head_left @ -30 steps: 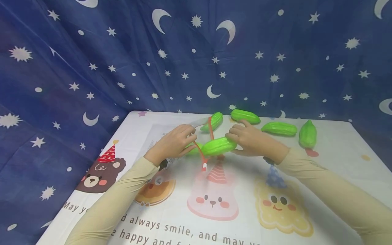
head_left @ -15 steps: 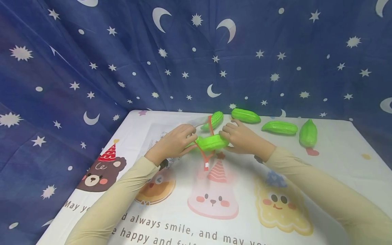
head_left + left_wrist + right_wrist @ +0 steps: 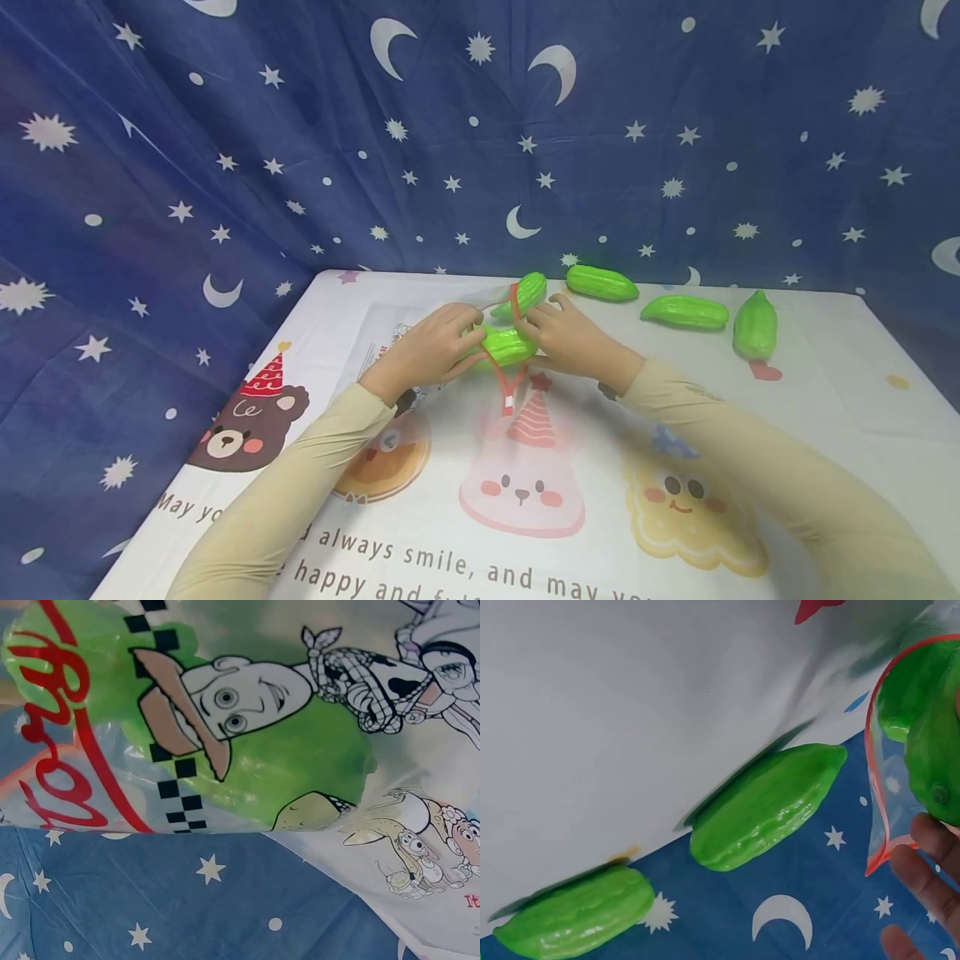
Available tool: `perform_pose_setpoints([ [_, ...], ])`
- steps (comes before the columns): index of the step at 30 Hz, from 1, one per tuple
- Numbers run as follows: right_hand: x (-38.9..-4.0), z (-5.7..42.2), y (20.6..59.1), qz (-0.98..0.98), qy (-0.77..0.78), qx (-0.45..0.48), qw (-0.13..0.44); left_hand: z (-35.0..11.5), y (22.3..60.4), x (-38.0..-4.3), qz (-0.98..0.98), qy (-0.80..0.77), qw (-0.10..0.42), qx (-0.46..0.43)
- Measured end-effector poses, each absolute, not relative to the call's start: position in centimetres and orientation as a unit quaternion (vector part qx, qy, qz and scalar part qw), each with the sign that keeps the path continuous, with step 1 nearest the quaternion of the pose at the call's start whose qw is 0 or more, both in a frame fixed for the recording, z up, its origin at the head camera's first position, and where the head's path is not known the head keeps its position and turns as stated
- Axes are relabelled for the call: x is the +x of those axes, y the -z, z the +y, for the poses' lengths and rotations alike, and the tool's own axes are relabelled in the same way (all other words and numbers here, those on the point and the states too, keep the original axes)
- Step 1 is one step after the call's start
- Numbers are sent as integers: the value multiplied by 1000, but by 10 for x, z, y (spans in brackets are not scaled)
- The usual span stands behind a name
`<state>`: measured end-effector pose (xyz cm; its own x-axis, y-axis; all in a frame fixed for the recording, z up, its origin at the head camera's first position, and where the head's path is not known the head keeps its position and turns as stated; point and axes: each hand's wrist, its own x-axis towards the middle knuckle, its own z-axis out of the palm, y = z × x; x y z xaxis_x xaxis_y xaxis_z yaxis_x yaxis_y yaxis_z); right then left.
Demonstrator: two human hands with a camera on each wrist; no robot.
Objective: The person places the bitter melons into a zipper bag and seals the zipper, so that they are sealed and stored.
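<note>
Where the tablecloth [image 3: 825,375] runs past its printed figures [image 3: 521,500], both hands are at work on one bag [image 3: 255,712]. Left hand [image 3: 435,346]: fingers bent, pinching the bag by its mouth; exact finger placement is partly concealed. Right hand [image 3: 570,333]: thumb and fingers closed about one end of a green vegetable [image 3: 507,346], whose other end is inside the bag's mouth.

Progress: filling is judged to be under way and incomplete. At least one other vegetable, the inner one [image 3: 907,690], shows through the plastic; a full count of the contents cannot be made, as print and hands obscure them. Outstanding outside the bag are four: the rightmost vegetable [image 3: 755,327], the one beside it [image 3: 684,312], the one just beyond the bag [image 3: 534,289], and the one near the table's far edge [image 3: 602,283].

Condition: the bag is clear and soft, trimmed in orange-red round its opening, with cartoon figures and red lettering on its side. Its mouth is spread towards the right hand. The held vegetable is bright green, ridged and glossy, with no damage visible. Behind everything hangs a blue curtain [image 3: 480,183] patterned with moons and stars.
</note>
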<state>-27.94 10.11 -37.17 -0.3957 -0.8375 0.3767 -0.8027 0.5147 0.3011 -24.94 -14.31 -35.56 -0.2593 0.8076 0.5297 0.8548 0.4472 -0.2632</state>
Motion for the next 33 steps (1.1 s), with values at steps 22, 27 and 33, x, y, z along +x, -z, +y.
perform_pose_setpoints([
  [22,-283,107,379,-826,42,500,258,-139,358,-249,-799,2,329,-503],
  [27,-281,122,377,-842,51,476,251,-140,358,-247,-804,-2,327,-497],
  [33,-279,145,372,-860,55,444,247,-142,359,-247,-814,-11,320,-485],
])
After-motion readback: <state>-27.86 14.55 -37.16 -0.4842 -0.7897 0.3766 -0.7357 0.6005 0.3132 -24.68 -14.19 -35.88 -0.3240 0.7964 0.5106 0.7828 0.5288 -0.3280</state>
